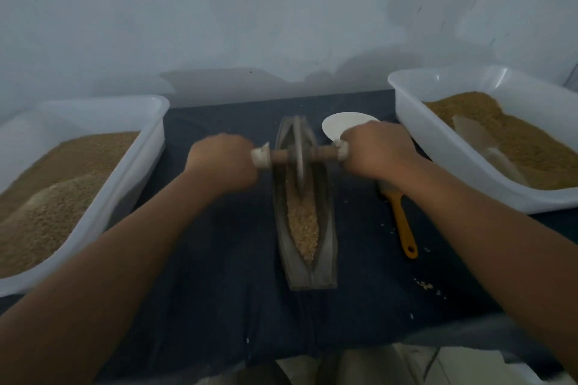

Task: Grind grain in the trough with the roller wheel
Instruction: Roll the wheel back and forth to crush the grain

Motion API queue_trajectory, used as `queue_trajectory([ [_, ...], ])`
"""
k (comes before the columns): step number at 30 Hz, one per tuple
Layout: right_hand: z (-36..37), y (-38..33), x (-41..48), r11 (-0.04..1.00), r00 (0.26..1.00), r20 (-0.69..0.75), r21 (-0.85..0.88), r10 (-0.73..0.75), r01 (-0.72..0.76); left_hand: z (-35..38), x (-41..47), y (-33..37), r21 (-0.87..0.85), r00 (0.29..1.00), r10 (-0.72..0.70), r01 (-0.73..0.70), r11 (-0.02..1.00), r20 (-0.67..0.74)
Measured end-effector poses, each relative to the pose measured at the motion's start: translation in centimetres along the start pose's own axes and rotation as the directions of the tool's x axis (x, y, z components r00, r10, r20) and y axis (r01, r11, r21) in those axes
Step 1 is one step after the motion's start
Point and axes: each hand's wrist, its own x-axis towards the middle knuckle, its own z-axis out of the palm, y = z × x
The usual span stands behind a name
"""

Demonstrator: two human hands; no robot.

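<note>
White plastic forms the left tub (147,147), which is heaped with tan granular material and stands on a dark cloth (219,259). Just right of it, the left hand (222,159) is curled in a fist round the pale-wrapped left end of a wooden axle (325,153). The roller wheel (299,162) stands upright on that axle, with its rim down in the grey trough (329,228). The trough lies lengthwise away from the person, between the two forearms. Coarse grain (302,222) fills its channel from the wheel to the near tip. The right hand (375,150) grips the axle's right end in the same way and covers the near edge of a white dish (344,123) behind it. The right wrist hides the head of a brush (405,228), whose orange handle points toward the person. A few loose grains (423,284) lie on the cloth nearby. Furthest right, the right tub (438,147) holds more tan material, with a pale scoop-like thing (478,137) half sunk in it.
</note>
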Motion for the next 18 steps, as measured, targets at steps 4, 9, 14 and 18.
queue_trajectory([
  [4,0.2,-0.3,1.5,0.999,0.988,-0.149,-0.024,0.041,-0.045,-0.6,2.8,0.3,-0.040,0.999,-0.021,0.020,0.999,-0.027],
  [9,-0.9,0.1,-2.9,0.992,0.992,-0.009,0.001,-0.129,0.129,0.8,-4.1,-0.8,-0.111,0.992,0.067,-0.056,0.992,0.102],
  [14,-0.4,0.8,-6.4,0.981,0.983,0.039,-0.075,-0.178,0.180,0.9,-7.4,-1.4,-0.077,0.989,0.110,-0.102,0.992,0.099],
  [18,0.7,0.2,-0.8,0.999,0.998,-0.069,-0.040,-0.004,0.001,-0.3,-0.3,-0.3,-0.033,0.998,0.066,-0.065,0.997,0.023],
])
